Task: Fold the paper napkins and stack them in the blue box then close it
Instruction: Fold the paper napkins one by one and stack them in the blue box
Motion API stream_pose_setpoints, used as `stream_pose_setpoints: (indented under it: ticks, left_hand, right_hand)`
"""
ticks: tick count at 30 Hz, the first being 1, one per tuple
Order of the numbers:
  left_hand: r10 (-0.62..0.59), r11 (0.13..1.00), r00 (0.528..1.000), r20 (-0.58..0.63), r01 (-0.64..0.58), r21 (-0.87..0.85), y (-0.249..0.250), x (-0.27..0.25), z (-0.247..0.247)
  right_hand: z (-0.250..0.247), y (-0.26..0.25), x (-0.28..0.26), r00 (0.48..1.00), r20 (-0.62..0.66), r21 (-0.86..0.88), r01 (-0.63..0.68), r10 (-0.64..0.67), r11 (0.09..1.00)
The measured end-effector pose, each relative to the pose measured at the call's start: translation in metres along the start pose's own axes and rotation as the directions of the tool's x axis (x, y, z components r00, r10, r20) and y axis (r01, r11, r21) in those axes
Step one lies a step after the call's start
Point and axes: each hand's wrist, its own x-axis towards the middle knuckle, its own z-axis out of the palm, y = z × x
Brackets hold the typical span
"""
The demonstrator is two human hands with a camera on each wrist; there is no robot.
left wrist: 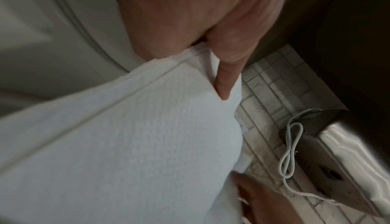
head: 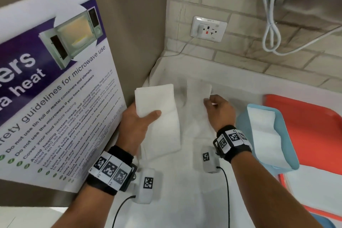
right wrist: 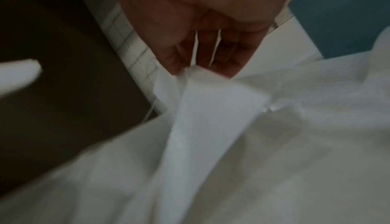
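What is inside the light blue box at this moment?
The light blue plastic box holds white folded paper napkins lying along its length, the top one visible. How many lie beneath is hidden. The box stands open on the red tray.

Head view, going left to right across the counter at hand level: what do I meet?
Microwave safety poster → left hand gripping a folded napkin → right hand pinching another napkin → blue box with napkins inside → red tray.
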Motion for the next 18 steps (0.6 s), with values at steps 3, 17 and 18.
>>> stream_pose_setpoints:
  ticks: [3,17,18]
  left_hand:
    - [0.002,1.000,1.000,-0.004,-0.002,-0.015,0.002,0.004,0.005]
    - [0.031,1.000,0.998,-0.050,-0.031,0.005,0.008,0.012,0.001]
    - [0.011,1.000,0.999,-0.052,-0.010,0.023,0.006,0.014,0.000]
  right_hand:
    - [-0.020,-0.013,-0.011,0.991,-0.094,0.420,0.127,-0.096,0.899]
    - [-0.063,-0.039,-0.052,0.978,0.155,0.696,-0.011,-0.136,0.718]
    - [-0.062,-0.036,-0.053,0.972,0.194,0.677,-0.034,-0.134,0.735]
